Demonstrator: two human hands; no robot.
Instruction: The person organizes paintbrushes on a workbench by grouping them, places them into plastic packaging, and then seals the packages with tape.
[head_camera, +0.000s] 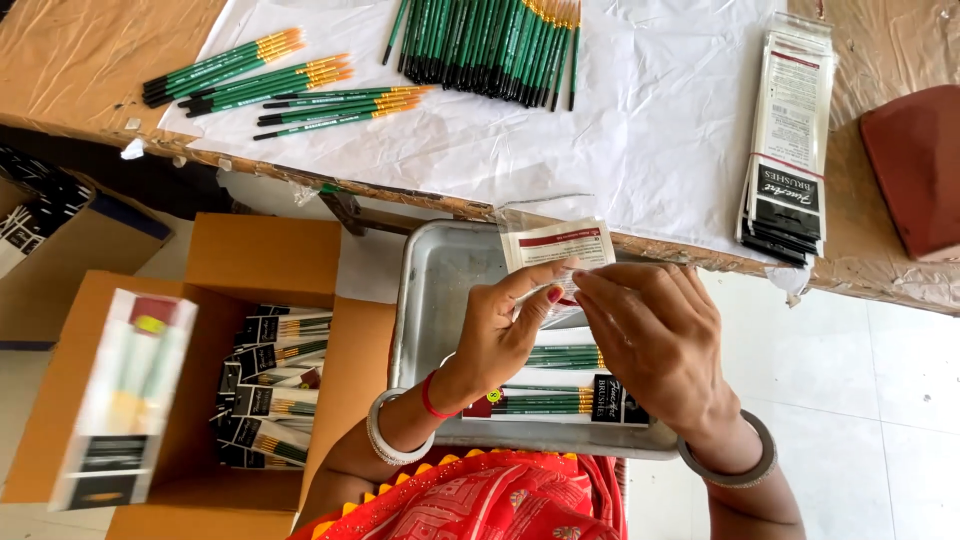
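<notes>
White paper (640, 130) is spread over the counter (60, 60), and on it green-handled brushes (480, 45) are laid in a fanned row at the top, with smaller bundles (260, 80) off to the left. A cardboard box (265, 255) is seen on the floor to the left, filled with packed brush sets (270, 400). A metal tray (430, 300) is held in the lap below the counter's edge, and finished packs (560, 400) are stacked in it, long axes running left to right. A stack of empty sleeves (790, 140) is set at the counter's right end, well apart from both hands (a reddish block lies just beyond it). Above the tray, a clear plastic sleeve (555, 245) with a printed card is held upright, its long axis pointing away from the body, its top toward the counter. The left hand (500, 330) is closed lightly on the sleeve's lower edge, thumb and forefinger pinched. The right hand (650, 340) is curled over from the right, fingertips touching the same edge; how firmly it grips cannot be told. Both hands are equally near.
</notes>
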